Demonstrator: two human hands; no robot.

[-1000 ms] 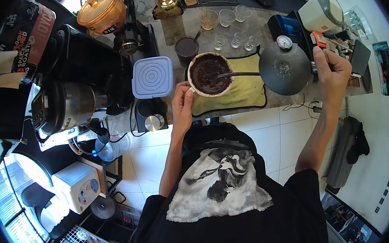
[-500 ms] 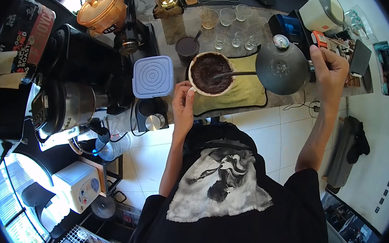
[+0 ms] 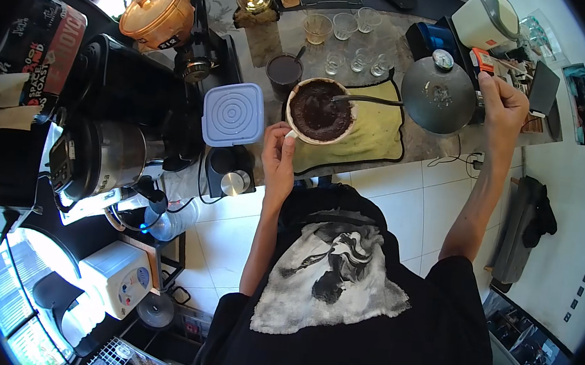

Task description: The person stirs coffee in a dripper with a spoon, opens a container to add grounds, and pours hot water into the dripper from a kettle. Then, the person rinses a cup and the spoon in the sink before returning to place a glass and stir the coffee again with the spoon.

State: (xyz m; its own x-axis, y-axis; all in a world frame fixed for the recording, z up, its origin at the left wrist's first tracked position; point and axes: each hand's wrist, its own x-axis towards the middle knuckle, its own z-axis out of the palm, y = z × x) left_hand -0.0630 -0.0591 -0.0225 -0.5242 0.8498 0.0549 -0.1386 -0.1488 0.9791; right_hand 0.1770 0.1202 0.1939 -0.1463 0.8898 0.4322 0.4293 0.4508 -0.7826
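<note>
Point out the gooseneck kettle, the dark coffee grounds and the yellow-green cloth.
Gooseneck kettle (image 3: pixel 439 96): head view, middle of its dark top.
Dark coffee grounds (image 3: pixel 321 114): head view, middle of their surface.
Yellow-green cloth (image 3: pixel 374 135): head view, bare stretch below the spout.

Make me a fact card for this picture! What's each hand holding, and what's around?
Left hand: holds round white cup by its handle
In cup: wet-looking dark-brown grounds
Right hand: holds round dark-grey kettle
Kettle's thin curved spout: tip over the grounds
On grey counter: yellow-green cloth with black edging; six clear glasses
</note>
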